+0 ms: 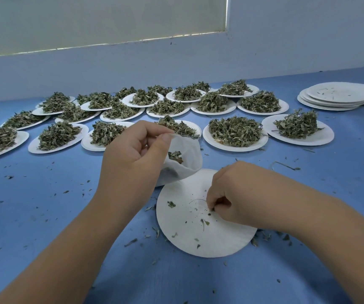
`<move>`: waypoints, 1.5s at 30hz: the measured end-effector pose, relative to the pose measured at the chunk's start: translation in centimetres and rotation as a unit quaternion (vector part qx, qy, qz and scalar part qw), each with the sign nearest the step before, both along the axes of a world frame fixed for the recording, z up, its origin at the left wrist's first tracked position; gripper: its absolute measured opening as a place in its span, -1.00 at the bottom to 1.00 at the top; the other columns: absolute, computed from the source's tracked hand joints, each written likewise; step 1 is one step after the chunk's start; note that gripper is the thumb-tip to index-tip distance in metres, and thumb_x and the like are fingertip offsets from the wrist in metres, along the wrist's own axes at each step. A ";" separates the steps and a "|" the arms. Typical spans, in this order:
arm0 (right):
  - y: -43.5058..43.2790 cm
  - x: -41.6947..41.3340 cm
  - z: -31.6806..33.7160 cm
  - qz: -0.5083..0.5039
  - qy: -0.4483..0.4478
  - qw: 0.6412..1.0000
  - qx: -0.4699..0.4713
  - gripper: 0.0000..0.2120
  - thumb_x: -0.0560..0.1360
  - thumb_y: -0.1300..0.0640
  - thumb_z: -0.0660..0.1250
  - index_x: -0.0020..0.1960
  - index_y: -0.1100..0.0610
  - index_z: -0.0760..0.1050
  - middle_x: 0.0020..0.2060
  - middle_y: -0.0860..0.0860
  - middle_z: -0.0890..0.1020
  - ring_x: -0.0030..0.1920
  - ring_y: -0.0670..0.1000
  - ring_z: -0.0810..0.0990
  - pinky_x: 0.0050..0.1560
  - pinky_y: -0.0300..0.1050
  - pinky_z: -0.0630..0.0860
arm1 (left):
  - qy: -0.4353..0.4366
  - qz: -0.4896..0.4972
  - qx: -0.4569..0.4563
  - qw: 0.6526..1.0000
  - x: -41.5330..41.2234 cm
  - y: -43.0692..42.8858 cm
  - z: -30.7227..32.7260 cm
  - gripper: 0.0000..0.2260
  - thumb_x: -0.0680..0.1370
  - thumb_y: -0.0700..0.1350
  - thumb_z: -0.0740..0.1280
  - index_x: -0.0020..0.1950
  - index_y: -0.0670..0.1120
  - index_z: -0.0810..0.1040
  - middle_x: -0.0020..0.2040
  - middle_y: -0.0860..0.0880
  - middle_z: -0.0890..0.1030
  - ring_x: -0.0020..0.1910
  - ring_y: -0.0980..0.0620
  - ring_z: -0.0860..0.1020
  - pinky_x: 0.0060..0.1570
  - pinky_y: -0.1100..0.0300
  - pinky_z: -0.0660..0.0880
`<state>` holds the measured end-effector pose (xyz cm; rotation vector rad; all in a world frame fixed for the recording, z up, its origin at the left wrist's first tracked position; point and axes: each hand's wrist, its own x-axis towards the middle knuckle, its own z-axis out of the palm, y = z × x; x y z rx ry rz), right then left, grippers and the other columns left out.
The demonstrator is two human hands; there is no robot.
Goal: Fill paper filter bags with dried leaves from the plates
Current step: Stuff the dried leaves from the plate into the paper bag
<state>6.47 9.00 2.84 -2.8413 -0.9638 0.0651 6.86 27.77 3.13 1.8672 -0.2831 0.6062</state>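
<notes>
Far left: full plates of dried leaves, rows running across the back of the blue table, untouched.

Left hand: thumb and fingers pinch the rim of the paper bag and hold its mouth up and open toward the right. The bag sits just past the near plate, its bottom overlapping that plate's far edge. Some leaves show inside.

Near plate: almost bare, only scraps left. Step looks like the tail end of emptying this plate into the bag.

Right hand: down on the near plate, fingers bunched tight, tip to tip, at small scraps. Cannot tell if anything is actually caught.

Next move, my guess: lift the pinch to the bag mouth and drop it in. That needs the left hand to keep the mouth wide, or bits will spill onto the table.

Far right: stack of empty plates.

Hard to see:
- the right fingertips are hidden under the hand
- how full the bag is, since the left hand covers its lower side
- the back plates overlap, and the leftmost one is cut off by the frame
</notes>
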 end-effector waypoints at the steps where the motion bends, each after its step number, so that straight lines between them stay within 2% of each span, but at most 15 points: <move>1: 0.0 0.0 -0.1 -0.001 0.002 1.000 0.004 -0.75 0.49 0.15 0.21 -0.01 -0.06 0.64 -0.09 -0.11 0.63 -0.05 -0.06 0.56 -0.02 -0.09 0.55 | -0.001 -0.001 0.003 1.000 0.0 0.0 0.0 -0.80 0.58 -0.15 0.32 -0.15 0.13 0.61 -0.41 0.18 0.50 -0.47 0.21 0.35 -0.44 0.43 0.32; 5: -0.7 0.2 0.2 -0.022 0.028 0.998 0.051 -0.79 0.46 0.14 0.28 -0.08 -0.09 0.65 -0.18 -0.15 0.64 -0.16 -0.12 0.58 -0.08 -0.10 0.57 | -0.009 -0.002 0.024 1.000 -0.2 -0.2 0.0 -0.82 0.58 -0.15 0.33 -0.13 0.11 0.61 -0.37 0.14 0.51 -0.44 0.21 0.38 -0.43 0.45 0.31; 10: -2.3 0.1 2.1 -0.010 0.084 0.960 0.269 -0.85 0.38 0.13 0.43 -0.21 -0.13 0.66 -0.30 -0.15 0.67 -0.28 -0.17 0.62 -0.18 -0.22 0.58 | -0.038 0.015 0.083 0.996 -0.7 -0.5 -0.2 -0.87 0.56 -0.11 0.31 -0.11 0.11 0.59 -0.30 0.06 0.52 -0.42 0.20 0.41 -0.41 0.48 0.30; 13: -2.4 -0.2 2.5 0.015 0.063 0.936 0.345 -0.86 0.33 0.10 0.42 -0.24 -0.15 0.64 -0.31 -0.12 0.67 -0.29 -0.13 0.62 -0.18 -0.21 0.57 | -0.040 0.011 0.093 0.995 -0.9 -0.8 -0.3 -0.88 0.56 -0.11 0.31 -0.12 0.10 0.58 -0.29 0.00 0.51 -0.43 0.17 0.39 -0.43 0.48 0.29; 17: -1.4 -0.3 2.0 0.039 -0.063 0.941 0.331 -0.87 0.40 0.20 0.45 -0.19 -0.04 0.66 -0.33 -0.13 0.63 -0.26 -0.09 0.61 -0.27 -0.37 0.48 | -0.044 0.011 0.112 0.993 -1.1 -1.1 -0.4 -0.86 0.57 -0.18 0.33 -0.12 0.05 0.58 -0.34 -0.04 0.49 -0.44 0.10 0.38 -0.44 0.46 0.28; 20: -0.2 -0.5 1.6 0.053 -0.166 0.928 0.330 -0.90 0.41 0.23 0.42 -0.17 0.04 0.66 -0.31 -0.14 0.61 -0.26 -0.12 0.57 -0.19 -0.40 0.46 | -0.049 0.009 0.116 0.992 -1.2 -1.1 -0.3 -0.86 0.56 -0.19 0.34 -0.11 0.04 0.58 -0.35 -0.04 0.49 -0.41 0.05 0.41 -0.42 0.44 0.30; 23: 0.8 -0.5 0.9 0.049 -0.237 0.919 0.311 -0.92 0.43 0.25 0.40 -0.14 0.10 0.65 -0.29 -0.10 0.61 -0.30 -0.15 0.50 -0.22 -0.27 0.48 | -0.041 0.001 0.104 0.994 -1.2 -1.2 -0.3 -0.86 0.56 -0.20 0.33 -0.13 0.02 0.58 -0.34 -0.03 0.51 -0.43 0.09 0.40 -0.43 0.44 0.31; 26: 1.4 -0.3 0.4 0.014 -0.277 0.924 0.262 -0.94 0.43 0.21 0.36 -0.16 0.10 0.61 -0.31 -0.09 0.59 -0.28 -0.02 0.50 -0.29 -0.04 0.50 | -0.031 -0.006 0.092 0.995 -1.2 -1.3 -0.3 -0.85 0.56 -0.20 0.33 -0.14 0.04 0.59 -0.33 0.00 0.53 -0.44 0.18 0.40 -0.43 0.45 0.30; 30: 1.3 0.0 0.1 0.034 -0.274 0.925 0.262 -0.90 0.47 0.20 0.34 -0.14 0.12 0.64 -0.20 -0.05 0.64 -0.14 0.07 0.54 -0.14 -0.02 0.50 | -0.028 -0.001 0.083 0.996 -1.2 -1.2 -0.2 -0.83 0.56 -0.18 0.33 -0.14 0.08 0.58 -0.31 0.03 0.53 -0.43 0.22 0.41 -0.42 0.47 0.30; 34: 0.8 0.2 0.2 -0.020 -0.247 0.896 0.369 -0.93 0.50 0.15 0.32 -0.10 0.04 0.58 -0.19 -0.13 0.57 -0.18 -0.15 0.47 -0.14 -0.39 0.36 | -0.021 0.013 0.051 0.998 -0.8 -0.7 0.0 -0.80 0.57 -0.15 0.33 -0.18 0.14 0.58 -0.34 0.10 0.53 -0.43 0.24 0.41 -0.42 0.47 0.31; 37: 0.6 0.7 -0.1 -0.097 -0.186 0.870 0.446 -0.86 0.52 0.11 0.31 -0.15 -0.11 0.47 -0.22 -0.16 0.55 -0.23 -0.22 0.49 -0.22 -0.43 0.38 | -0.018 0.033 0.027 0.999 -0.4 -0.1 0.3 -0.84 0.57 -0.11 0.33 -0.16 0.13 0.60 -0.37 0.13 0.51 -0.45 0.23 0.38 -0.43 0.47 0.30; 39: 0.5 1.2 -0.5 -0.136 -0.128 0.880 0.437 -0.84 0.54 0.11 0.32 -0.16 -0.12 0.47 -0.23 -0.16 0.55 -0.26 -0.18 0.49 -0.27 -0.35 0.42 | -0.025 0.042 0.010 0.999 -0.1 0.3 0.5 -0.85 0.57 -0.09 0.33 -0.15 0.13 0.60 -0.39 0.16 0.49 -0.47 0.23 0.37 -0.45 0.47 0.28; 41: 0.4 1.6 -1.0 -0.150 -0.084 0.912 0.372 -0.91 0.53 0.08 0.33 -0.11 -0.10 0.53 -0.31 -0.13 0.55 -0.24 -0.17 0.50 -0.28 -0.33 0.42 | -0.033 0.051 -0.013 0.998 0.1 0.7 0.8 -0.85 0.55 -0.08 0.31 -0.16 0.15 0.59 -0.37 0.13 0.52 -0.43 0.23 0.41 -0.43 0.44 0.33; 43: 0.8 1.6 -1.4 -0.115 -0.053 0.952 0.278 -0.91 0.53 0.03 0.33 0.00 -0.09 0.59 -0.19 -0.19 0.55 -0.17 -0.18 0.49 -0.17 -0.32 0.38 | -0.039 0.063 -0.027 0.997 0.3 1.0 0.9 -0.82 0.57 -0.11 0.32 -0.16 0.14 0.58 -0.36 0.14 0.52 -0.41 0.23 0.42 -0.41 0.43 0.35; 45: 1.5 1.5 -2.0 -0.047 -0.015 0.978 0.205 -0.79 0.55 0.03 0.32 0.17 -0.09 0.57 0.00 -0.18 0.51 -0.06 -0.18 0.45 -0.01 -0.22 0.38 | -0.041 0.070 -0.034 0.996 0.4 1.3 1.0 -0.83 0.58 -0.13 0.32 -0.14 0.13 0.58 -0.38 0.20 0.50 -0.42 0.25 0.41 -0.41 0.45 0.33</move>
